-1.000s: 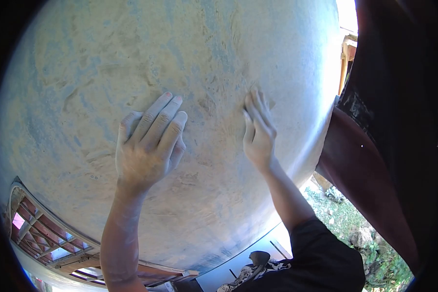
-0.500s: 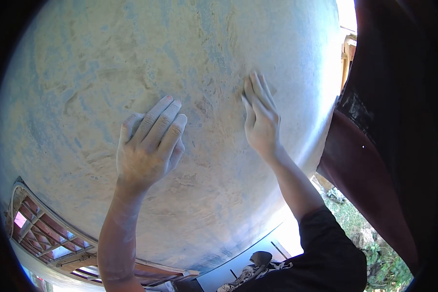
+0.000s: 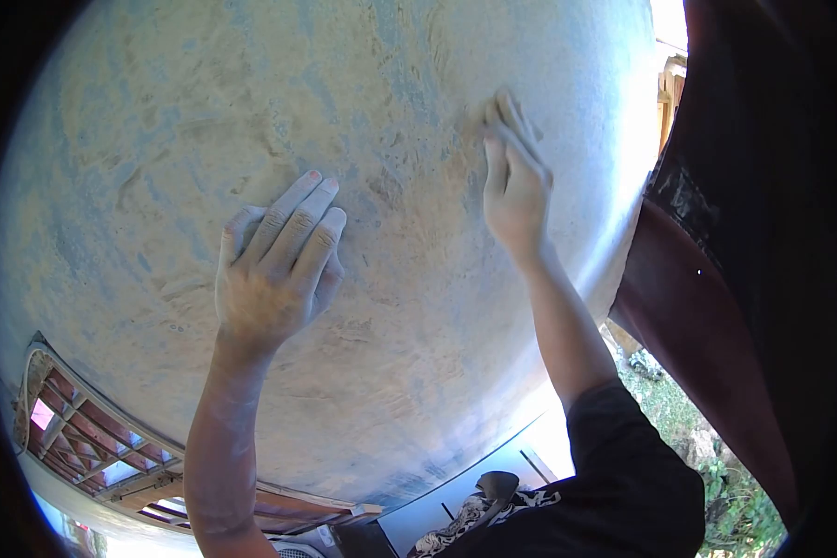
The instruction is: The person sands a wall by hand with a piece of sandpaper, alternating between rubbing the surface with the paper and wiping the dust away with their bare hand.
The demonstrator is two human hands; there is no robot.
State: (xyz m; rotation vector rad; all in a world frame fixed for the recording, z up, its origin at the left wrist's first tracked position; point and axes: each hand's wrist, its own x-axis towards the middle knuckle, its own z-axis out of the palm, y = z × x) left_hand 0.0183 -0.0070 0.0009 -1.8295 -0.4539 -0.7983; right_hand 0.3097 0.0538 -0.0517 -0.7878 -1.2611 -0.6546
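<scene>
A large curved panel (image 3: 391, 307), patchy grey, blue and tan with a dusty look, fills most of the view. My left hand (image 3: 274, 265) rests on it left of centre, palm down, its fingers stretched out and coated in pale dust. Farther up and to the right, my right hand (image 3: 519, 186) presses its fingertips against the same panel, fingers together and blurred by motion. A small dull edge shows beside those fingertips; whether it is a thin sheet or a shadow, I cannot make out.
At lower left, an opening with a rounded frame (image 3: 93, 437) shows slats and beams through it. A dark reddish-brown panel (image 3: 688, 325) hangs along the right side. Green plants (image 3: 735, 493) stand outside at lower right. A dark sleeve (image 3: 623, 465) covers my right upper arm.
My right hand has slid up and slightly right along the panel. My left hand has shifted a little left and up, still lying on the surface.
</scene>
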